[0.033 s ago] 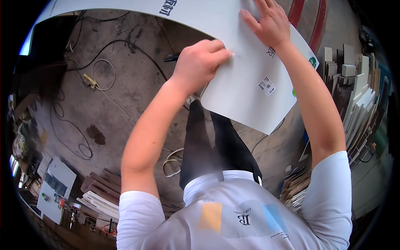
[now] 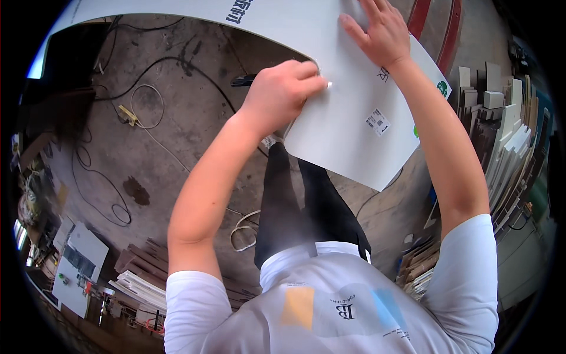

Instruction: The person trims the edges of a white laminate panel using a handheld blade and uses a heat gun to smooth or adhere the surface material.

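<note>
A large white panel [image 2: 342, 127] with a curved cut-out edge stretches from the far left to the middle, bearing printed marks and a small label [image 2: 378, 122]. At the inner corner of the cut-out, my left hand [image 2: 286, 85] is closed, its fingers pinched at the panel's edge. A small white tip [image 2: 329, 86] shows beyond the fingertips; the rest of what they hold is hidden. On the panel's top, farther off to the right, my right hand [image 2: 383, 35] lies flat with fingers spread, partly cut off by the upper picture edge.
Dark cables and a pale cord with a yellow connector [image 2: 127, 115] lie on the concrete floor to the left. Stacked boards [image 2: 507, 147] stand along the right. More boards [image 2: 141, 289] lie at the near left, beside a white board-like surface [image 2: 82, 265].
My left hand has shifted slightly toward me along the panel's edge, and the small white tip at its fingers shows more plainly. My right hand and the panel look unmoved.
</note>
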A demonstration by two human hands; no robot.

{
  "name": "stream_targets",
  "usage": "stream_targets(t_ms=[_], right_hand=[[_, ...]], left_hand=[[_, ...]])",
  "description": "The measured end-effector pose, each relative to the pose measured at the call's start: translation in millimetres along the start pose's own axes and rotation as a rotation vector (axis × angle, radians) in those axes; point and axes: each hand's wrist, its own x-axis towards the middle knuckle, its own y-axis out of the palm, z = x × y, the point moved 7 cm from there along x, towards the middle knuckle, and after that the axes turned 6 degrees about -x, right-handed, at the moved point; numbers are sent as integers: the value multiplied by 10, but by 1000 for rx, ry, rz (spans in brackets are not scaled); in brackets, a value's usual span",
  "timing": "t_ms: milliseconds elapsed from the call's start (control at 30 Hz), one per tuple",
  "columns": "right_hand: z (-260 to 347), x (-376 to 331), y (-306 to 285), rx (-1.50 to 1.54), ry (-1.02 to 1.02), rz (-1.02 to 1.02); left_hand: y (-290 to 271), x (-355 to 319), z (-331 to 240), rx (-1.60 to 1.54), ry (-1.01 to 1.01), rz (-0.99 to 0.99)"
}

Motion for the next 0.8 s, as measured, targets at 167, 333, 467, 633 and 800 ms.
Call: stream_targets(t_ms=[167, 333, 467, 633, 800], right_hand=[[19, -13, 13, -9, -3, 8], [25, 2, 19, -4, 4, 16], [28, 2, 1, 0, 6, 8], [-13, 12, 26, -28, 25, 31], [-59, -21, 36, -71, 45, 58]], left_hand=[[-5, -159, 30, -139, 18, 208], [27, -115, 206, -261, -184, -258], [114, -41, 92, -168, -67, -215], [9, -180, 74, -154, 70, 160], [-53, -493, 71, -292, 53, 482]])
